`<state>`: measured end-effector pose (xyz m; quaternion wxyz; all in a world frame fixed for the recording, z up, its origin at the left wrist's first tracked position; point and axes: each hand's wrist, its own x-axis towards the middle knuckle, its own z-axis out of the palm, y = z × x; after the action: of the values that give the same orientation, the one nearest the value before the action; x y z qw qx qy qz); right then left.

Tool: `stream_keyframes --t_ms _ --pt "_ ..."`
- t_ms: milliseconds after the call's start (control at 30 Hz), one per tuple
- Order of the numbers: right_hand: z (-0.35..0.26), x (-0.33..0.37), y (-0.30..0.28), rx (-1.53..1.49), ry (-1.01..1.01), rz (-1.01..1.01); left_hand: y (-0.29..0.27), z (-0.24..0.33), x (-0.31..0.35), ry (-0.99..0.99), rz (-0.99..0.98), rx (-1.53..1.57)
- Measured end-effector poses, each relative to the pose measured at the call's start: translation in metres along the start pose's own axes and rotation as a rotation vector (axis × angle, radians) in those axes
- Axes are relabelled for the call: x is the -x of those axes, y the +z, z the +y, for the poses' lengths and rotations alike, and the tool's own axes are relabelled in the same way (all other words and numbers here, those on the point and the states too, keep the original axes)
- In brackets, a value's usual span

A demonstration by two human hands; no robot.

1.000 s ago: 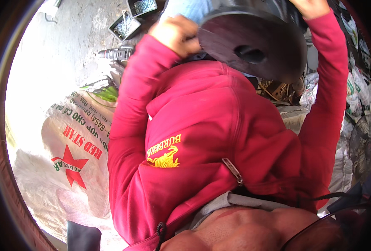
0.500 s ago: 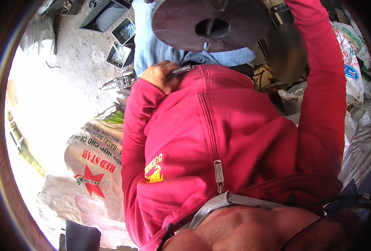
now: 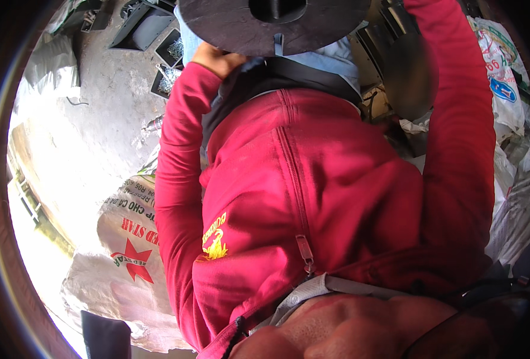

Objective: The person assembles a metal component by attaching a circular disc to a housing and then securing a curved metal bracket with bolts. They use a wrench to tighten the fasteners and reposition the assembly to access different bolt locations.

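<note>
A big dark round disc with a hole in its middle and a slot at its near rim fills the top centre, cut off by the upper edge. My left hand reaches in at the disc's near left rim, over my lap. Its back and part of the fingers show, but the fingertips and anything in them are hidden. My right arm stretches up the right side in a red sleeve, and its hand lies beyond the upper edge. Light blue trousers show under the disc.
Two small black trays of metal screws or similar bits stand on the floor at the left, beside a larger dark bin. The tip of a metal tool shows near my left sleeve. Printed sacks lie left, others right.
My left hand has moved up and away from my waist to the disc's rim. The grey metal piece it held no longer shows. The disc has shifted up and left in the picture.
</note>
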<state>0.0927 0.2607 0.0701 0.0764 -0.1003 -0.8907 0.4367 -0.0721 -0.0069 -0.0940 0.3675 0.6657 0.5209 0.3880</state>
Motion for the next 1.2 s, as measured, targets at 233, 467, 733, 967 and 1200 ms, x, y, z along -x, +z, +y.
stream_keyframes --t_ms 233,467,733,967,1200 --pt "-0.002 -0.003 0.001 0.002 -0.05 0.005 0.017 0.074 0.014 -0.507 -0.37 0.252" --pt "-0.074 0.047 0.03 0.655 -0.275 0.13 -0.091 -0.001 0.079 -0.936 0.523 0.164" --pt "-0.06 0.073 0.121 0.866 -0.325 0.276 -0.081 -0.27 0.169 -1.61 0.111 -0.331" --pt "-0.067 0.077 0.135 0.945 -0.123 0.365 -0.049 -0.38 0.157 -1.663 0.165 -0.343" --pt "-0.05 0.083 0.138 0.977 0.001 0.519 -0.041 -0.388 0.154 -1.631 0.304 -0.385"
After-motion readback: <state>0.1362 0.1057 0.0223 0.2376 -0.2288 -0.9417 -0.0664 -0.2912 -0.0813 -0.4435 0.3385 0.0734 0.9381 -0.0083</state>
